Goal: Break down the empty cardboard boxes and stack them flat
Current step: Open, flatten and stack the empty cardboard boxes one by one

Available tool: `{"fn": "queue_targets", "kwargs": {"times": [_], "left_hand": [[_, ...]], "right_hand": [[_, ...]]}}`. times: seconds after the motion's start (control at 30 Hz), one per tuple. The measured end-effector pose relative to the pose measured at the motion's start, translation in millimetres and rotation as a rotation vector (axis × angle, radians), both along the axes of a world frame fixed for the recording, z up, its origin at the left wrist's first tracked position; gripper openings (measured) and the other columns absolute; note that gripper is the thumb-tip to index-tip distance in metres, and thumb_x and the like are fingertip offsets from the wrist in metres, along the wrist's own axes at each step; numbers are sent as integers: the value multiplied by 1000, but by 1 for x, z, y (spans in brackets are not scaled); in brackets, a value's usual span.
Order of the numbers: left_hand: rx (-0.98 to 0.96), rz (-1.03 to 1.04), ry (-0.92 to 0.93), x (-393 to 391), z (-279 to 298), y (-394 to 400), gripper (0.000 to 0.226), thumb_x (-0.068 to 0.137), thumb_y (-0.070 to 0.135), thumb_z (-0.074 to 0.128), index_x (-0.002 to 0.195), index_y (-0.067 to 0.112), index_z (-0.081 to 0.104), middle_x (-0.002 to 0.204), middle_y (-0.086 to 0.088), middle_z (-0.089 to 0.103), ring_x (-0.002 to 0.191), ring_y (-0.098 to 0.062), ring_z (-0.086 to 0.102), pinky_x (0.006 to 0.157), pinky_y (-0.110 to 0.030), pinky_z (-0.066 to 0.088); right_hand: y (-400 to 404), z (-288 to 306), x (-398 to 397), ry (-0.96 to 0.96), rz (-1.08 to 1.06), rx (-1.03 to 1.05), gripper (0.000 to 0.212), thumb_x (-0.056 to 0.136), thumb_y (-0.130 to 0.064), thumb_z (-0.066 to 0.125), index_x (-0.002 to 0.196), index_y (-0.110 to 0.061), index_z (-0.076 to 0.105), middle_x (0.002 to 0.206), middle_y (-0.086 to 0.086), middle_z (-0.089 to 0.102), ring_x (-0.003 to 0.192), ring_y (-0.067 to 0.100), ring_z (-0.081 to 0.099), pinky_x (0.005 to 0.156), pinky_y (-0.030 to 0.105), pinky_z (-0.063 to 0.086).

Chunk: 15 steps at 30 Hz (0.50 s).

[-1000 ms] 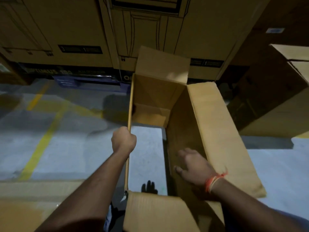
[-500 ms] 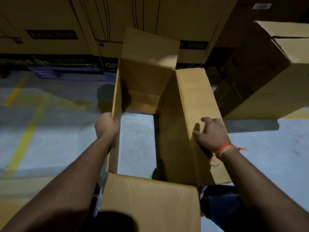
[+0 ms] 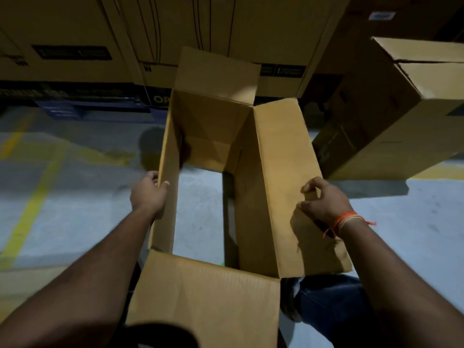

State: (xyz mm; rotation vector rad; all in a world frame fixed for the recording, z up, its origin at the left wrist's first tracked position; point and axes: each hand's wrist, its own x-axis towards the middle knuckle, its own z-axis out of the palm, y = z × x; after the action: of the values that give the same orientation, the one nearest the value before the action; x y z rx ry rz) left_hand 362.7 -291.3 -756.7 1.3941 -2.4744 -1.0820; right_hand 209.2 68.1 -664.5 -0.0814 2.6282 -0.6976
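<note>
Head view, looking down. Stacked cartons (image 3: 75, 33) fill the wall at 12 o'clock, and a closed box (image 3: 391, 116) leans at 2 o'clock on the grey floor (image 3: 75, 209) with its yellow line (image 3: 32, 209). At centre stands the open box (image 3: 213, 126), the task's thing: both ends are open, the floor shows through it, and its long axis runs from 6 to 12 o'clock. Its right flap (image 3: 288, 184) folds outward toward 3 o'clock, its near flap (image 3: 206, 297) lies toward 6 o'clock, and its far flap (image 3: 218, 71) stands up at 12 o'clock.

The left hand (image 3: 148, 194), at 9 o'clock, grips the top edge of the left wall, thumb inside and fingers outside. The right hand (image 3: 324, 199), at 3 o'clock, sits on the right flap with curled fingertips pinching or pressing its surface; which of the two is unclear. An orange thread (image 3: 349, 219) circles that wrist.

Judgement: the hands face each other across the short axis, so collapsing the box likely means shearing the two long walls together sideways.
</note>
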Motion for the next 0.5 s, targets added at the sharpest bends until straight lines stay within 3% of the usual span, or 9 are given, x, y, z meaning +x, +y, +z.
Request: {"fn": "queue_targets", "kwargs": {"times": [0.1,0.2,0.33,0.4,0.5], "left_hand": [[95,-49,-77,26,10,10,51,95,34,68,141,21,49,124,-11,68,110,-37,64,93,-44,54],[108,-31,-231,55,22,23,56,92,39,71,136,12,50,127,-18,64,113,-40,62,93,-44,54],[183,118,-349,91,40,43,69,84,44,76,136,4,55,133,-19,61,117,-41,61,83,-38,51],[234,207,-377,104,48,52,76,82,49,78,137,1,55,134,-21,61,116,-41,63,85,-38,53],[355,226,-372,124,42,56,87,78,59,76,137,-2,55,130,-22,63,106,-41,66,81,-39,54]], "right_hand": [[6,8,20,44,42,-54,11,83,-11,72,78,-20,68,84,-3,69,89,21,65,80,33,51],[12,19,38,17,65,-44,17,83,-8,69,78,-23,73,89,-7,70,94,20,64,86,32,48],[26,31,61,-83,97,-63,30,87,-6,70,103,-31,74,119,-5,59,115,25,55,104,42,45],[33,33,78,-111,119,-50,39,89,-8,70,117,-34,70,126,-1,51,117,31,55,101,48,50],[42,33,102,-6,184,-72,43,90,-7,70,126,-29,68,132,6,59,112,32,62,96,45,55]]}}
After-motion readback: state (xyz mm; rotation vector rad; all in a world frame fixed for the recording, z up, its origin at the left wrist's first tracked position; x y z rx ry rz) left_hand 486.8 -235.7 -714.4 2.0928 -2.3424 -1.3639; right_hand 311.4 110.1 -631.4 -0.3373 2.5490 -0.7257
